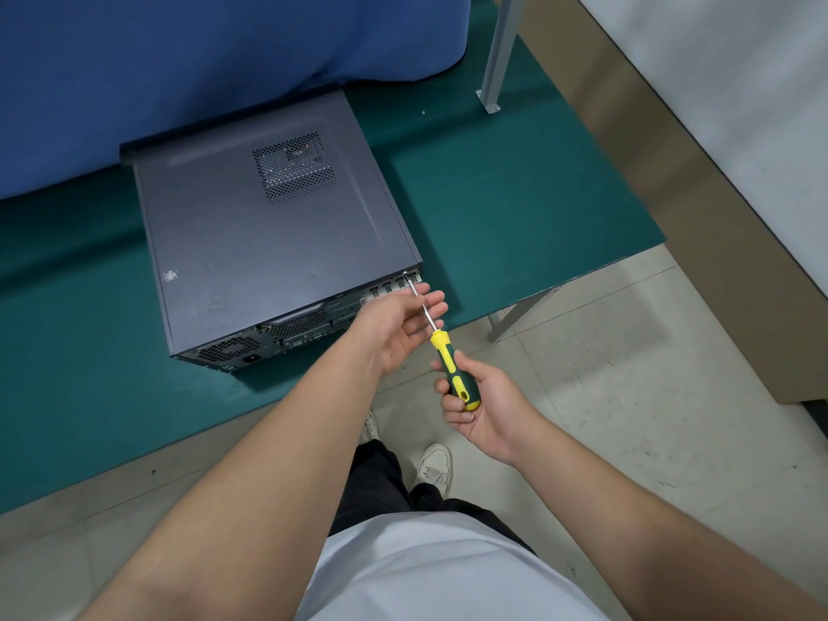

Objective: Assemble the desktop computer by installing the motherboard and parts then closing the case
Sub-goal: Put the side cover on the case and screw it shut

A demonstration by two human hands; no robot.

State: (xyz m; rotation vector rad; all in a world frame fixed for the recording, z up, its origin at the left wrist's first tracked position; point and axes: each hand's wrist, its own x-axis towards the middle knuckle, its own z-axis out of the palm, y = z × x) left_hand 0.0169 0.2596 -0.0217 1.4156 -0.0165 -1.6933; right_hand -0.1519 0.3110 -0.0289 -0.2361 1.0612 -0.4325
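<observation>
Right grip (475,396) curled round handle; left grip (398,320) fingers relaxed, palm up

Grey computer case (269,244) lies flat on the green worktop (515,195), side panel closed, rear ports facing near. Yellow-green screwdriver (452,365) tip meets its rear corner.

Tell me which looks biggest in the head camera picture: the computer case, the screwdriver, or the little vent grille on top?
1. computer case
2. vent grille
3. screwdriver, though it is nearer the camera, so 2 and 3 are unsure.
</observation>
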